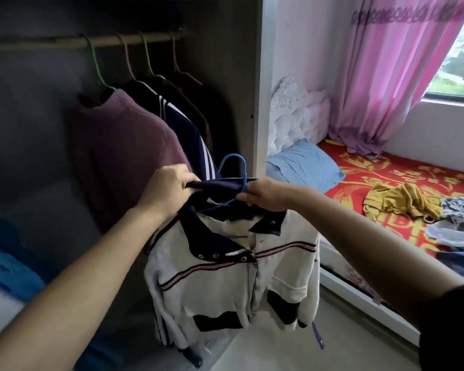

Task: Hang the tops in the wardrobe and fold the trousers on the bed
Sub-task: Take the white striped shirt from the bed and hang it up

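A cream top with navy collar and thin red stripes [220,274] hangs from a blue hanger [235,163] in front of the open wardrobe. My left hand [169,190] grips the navy collar at its left side. My right hand [265,195] pinches the blue hanger's wire just below the hook. Above, the wardrobe rail [65,42] carries several hangers with a maroon sweater [123,153], a navy striped top [182,127] and a dark brown garment [196,105]. On the bed [402,172] lie a mustard garment [402,200] and other loose clothes [458,210].
The wardrobe's side panel [260,89] stands right of the rail. A blue pillow [303,167] and white bedding [298,116] lie at the bed's head. A pink curtain [397,76] hangs by the window. Blue fabric [8,263] fills the lower left.
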A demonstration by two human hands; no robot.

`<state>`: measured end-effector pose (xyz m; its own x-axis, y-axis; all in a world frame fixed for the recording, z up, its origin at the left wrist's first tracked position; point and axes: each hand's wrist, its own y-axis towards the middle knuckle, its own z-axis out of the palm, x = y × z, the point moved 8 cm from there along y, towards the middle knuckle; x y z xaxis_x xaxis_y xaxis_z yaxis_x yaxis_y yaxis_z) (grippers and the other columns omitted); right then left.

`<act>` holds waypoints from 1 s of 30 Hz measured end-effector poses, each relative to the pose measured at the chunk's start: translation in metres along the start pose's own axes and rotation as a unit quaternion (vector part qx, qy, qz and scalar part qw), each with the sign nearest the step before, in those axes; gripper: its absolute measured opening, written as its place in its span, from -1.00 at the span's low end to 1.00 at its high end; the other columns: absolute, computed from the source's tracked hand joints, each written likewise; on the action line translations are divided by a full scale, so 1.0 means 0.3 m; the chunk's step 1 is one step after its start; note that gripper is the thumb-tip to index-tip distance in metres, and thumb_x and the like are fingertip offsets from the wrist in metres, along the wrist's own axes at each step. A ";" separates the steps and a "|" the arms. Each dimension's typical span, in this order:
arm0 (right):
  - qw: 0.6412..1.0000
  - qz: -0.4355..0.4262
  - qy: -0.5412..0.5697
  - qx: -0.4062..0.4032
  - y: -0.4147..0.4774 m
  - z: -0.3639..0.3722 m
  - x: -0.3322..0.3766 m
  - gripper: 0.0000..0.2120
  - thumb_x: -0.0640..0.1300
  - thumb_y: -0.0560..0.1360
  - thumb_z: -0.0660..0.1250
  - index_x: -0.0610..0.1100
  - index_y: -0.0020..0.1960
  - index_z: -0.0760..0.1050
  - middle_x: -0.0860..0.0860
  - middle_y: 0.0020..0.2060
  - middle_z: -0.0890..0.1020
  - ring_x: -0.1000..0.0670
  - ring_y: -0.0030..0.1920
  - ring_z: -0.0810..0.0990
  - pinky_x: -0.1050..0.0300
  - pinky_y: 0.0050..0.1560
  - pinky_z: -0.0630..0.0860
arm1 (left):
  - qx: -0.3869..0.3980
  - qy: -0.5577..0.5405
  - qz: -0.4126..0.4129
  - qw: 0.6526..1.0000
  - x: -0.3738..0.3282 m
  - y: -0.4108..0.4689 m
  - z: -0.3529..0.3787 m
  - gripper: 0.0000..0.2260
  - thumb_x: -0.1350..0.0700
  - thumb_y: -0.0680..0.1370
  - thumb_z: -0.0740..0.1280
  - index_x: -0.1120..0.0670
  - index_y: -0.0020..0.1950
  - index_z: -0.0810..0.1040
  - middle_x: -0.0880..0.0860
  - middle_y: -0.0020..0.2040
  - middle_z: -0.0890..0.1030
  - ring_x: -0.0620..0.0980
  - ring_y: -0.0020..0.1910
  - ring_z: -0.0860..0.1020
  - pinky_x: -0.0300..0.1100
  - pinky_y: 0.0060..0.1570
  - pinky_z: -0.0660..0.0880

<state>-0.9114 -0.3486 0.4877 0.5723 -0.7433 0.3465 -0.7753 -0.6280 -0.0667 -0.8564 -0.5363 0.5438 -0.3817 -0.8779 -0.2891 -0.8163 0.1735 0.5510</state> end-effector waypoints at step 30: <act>0.948 0.199 0.155 -0.192 -0.136 0.004 -0.207 -0.75 -0.14 0.54 0.22 -0.29 -0.19 0.54 -0.23 -0.30 0.69 -0.04 -0.31 0.67 -0.09 -0.08 0.61 | 0.206 -0.048 -0.132 0.968 -0.020 0.018 0.291 -0.40 -0.22 0.61 0.21 0.31 -0.33 0.43 0.34 -0.14 0.58 0.24 -0.14 0.58 0.07 -0.02 0.52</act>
<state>-0.9150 -0.2770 0.4677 0.1531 -0.7634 0.6276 -0.9878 -0.1369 0.0746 -0.8963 -0.4912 0.4802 -0.1579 -0.8738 -0.4600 -0.9872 0.1286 0.0947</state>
